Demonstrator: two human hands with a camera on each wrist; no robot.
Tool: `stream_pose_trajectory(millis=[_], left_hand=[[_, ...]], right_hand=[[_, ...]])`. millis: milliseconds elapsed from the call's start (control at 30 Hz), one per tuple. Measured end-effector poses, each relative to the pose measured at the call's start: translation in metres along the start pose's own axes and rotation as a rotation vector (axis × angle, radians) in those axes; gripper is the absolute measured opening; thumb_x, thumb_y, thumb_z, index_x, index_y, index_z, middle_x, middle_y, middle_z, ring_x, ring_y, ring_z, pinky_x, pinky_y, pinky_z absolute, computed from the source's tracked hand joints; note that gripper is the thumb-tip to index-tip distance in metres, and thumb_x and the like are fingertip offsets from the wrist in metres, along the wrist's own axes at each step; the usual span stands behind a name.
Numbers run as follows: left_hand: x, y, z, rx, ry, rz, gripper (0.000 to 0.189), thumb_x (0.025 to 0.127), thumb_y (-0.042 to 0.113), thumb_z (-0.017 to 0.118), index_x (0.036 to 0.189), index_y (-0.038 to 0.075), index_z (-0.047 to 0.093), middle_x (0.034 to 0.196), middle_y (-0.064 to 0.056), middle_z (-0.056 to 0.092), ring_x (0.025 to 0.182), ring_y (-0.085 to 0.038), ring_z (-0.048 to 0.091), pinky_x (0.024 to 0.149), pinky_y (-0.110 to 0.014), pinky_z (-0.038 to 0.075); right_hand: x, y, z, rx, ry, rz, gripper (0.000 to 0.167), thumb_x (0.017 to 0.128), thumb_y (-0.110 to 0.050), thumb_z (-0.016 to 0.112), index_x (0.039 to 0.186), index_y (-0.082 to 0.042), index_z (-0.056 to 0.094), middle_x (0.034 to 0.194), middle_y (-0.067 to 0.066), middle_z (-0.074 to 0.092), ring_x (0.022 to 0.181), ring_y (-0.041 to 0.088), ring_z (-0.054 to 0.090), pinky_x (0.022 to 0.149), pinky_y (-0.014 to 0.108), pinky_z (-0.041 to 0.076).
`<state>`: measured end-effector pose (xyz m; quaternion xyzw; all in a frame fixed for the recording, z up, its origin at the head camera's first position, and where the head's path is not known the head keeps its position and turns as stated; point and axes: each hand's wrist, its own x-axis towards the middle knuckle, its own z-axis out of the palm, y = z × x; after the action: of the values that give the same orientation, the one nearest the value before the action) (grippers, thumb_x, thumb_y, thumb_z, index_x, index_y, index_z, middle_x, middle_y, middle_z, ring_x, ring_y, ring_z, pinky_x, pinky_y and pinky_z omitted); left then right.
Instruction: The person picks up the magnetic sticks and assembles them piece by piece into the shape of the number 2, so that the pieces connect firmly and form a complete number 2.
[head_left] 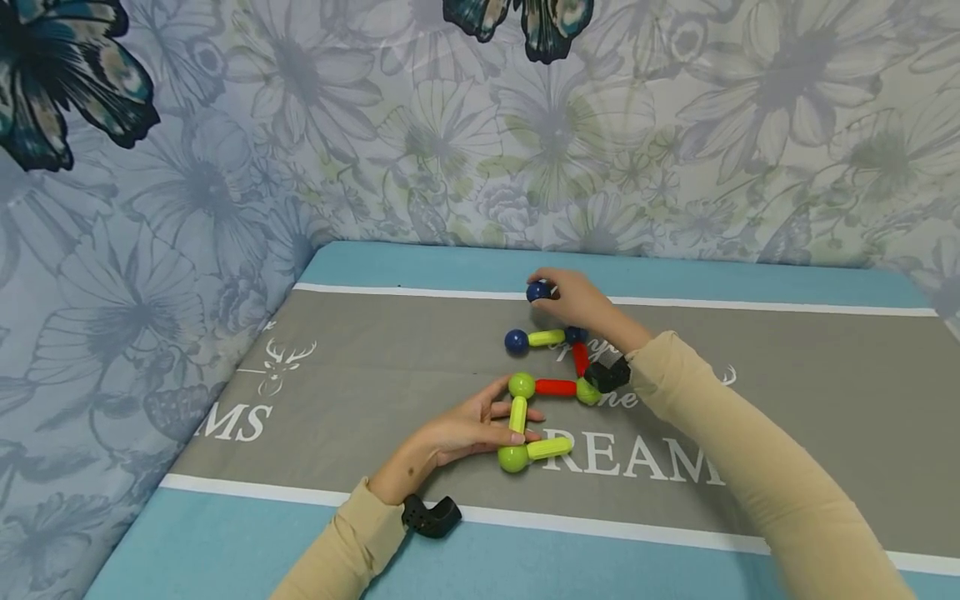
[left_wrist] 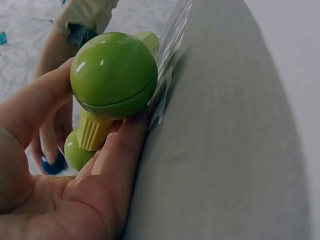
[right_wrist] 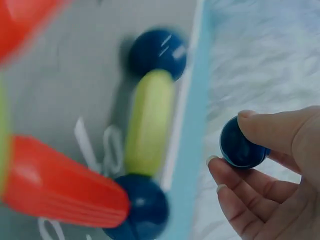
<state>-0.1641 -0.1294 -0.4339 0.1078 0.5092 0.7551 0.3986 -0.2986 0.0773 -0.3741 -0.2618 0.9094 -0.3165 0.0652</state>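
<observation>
In the head view, a joined chain of toy balls and rods runs in an S-like bend over the grey runner. My left hand (head_left: pixel 471 427) grips it around an upright yellow-green rod (head_left: pixel 518 414), between a near green ball (head_left: pixel 513 458) and a farther green ball (head_left: pixel 522 385). A loose-ended yellow-green rod (head_left: pixel 550 448) sticks out right from the near ball. Two red rods (head_left: pixel 556 387) meet at a third green ball (head_left: pixel 588 391). Beyond them, a yellow-green rod (head_left: pixel 547 338) links two blue balls (head_left: pixel 517 342). Past that end, my right hand (head_left: pixel 573 299) pinches a separate blue ball (right_wrist: pixel 243 143) between thumb and fingers.
A grey runner (head_left: pixel 390 350) with white edges and lettering covers the light-blue table (head_left: pixel 420 265). Behind it rises a wall (head_left: pixel 480 150) with flower patterns and butterfly decorations (head_left: pixel 71 83). Both wrists wear black camera mounts (head_left: pixel 432 517).
</observation>
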Motion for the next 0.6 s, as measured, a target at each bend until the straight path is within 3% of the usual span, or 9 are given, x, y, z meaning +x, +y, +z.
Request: stream_pose_trajectory(millis=[167, 367, 467, 600], left_hand=[[0.000, -0.001, -0.001, 0.004, 0.002, 0.006, 0.084, 0.088, -0.011, 0.054, 0.150, 0.016, 0.003, 0.133, -0.023, 0.046, 0.112, -0.033, 0.055, 0.095, -0.045, 0.040], [0.001, -0.001, 0.001, 0.014, 0.018, 0.015, 0.083, 0.088, -0.010, 0.055, 0.149, 0.016, 0.006, 0.132, -0.024, 0.047, 0.110, -0.033, 0.056, 0.094, -0.045, 0.040], [0.001, -0.002, 0.001, 0.026, 0.021, 0.019, 0.083, 0.087, -0.010, 0.056, 0.149, 0.015, 0.006, 0.131, -0.024, 0.047, 0.109, -0.033, 0.056, 0.094, -0.045, 0.041], [0.002, -0.003, 0.001, 0.033, 0.031, 0.019, 0.083, 0.087, -0.010, 0.057, 0.149, 0.016, 0.007, 0.130, -0.023, 0.049, 0.109, -0.032, 0.057, 0.093, -0.045, 0.041]], right_hand=[[-0.048, -0.017, -0.005, 0.074, 0.042, -0.101, 0.037, 0.089, -0.010, 0.066, 0.124, -0.004, 0.057, 0.110, 0.014, 0.060, 0.085, 0.025, 0.059, 0.069, 0.037, 0.050], [-0.117, -0.022, 0.010, 0.083, 0.064, -0.222, 0.043, 0.080, -0.006, 0.074, 0.121, -0.008, 0.060, 0.102, 0.002, 0.062, 0.079, 0.019, 0.056, 0.067, 0.034, 0.049], [-0.143, -0.020, 0.020, 0.088, 0.041, -0.230, 0.045, 0.079, -0.005, 0.075, 0.121, -0.010, 0.061, 0.102, -0.002, 0.061, 0.078, 0.016, 0.055, 0.066, 0.032, 0.049], [-0.163, -0.014, 0.031, 0.119, -0.003, -0.197, 0.044, 0.080, -0.006, 0.074, 0.121, -0.011, 0.060, 0.104, -0.002, 0.060, 0.078, 0.013, 0.054, 0.066, 0.030, 0.049]])
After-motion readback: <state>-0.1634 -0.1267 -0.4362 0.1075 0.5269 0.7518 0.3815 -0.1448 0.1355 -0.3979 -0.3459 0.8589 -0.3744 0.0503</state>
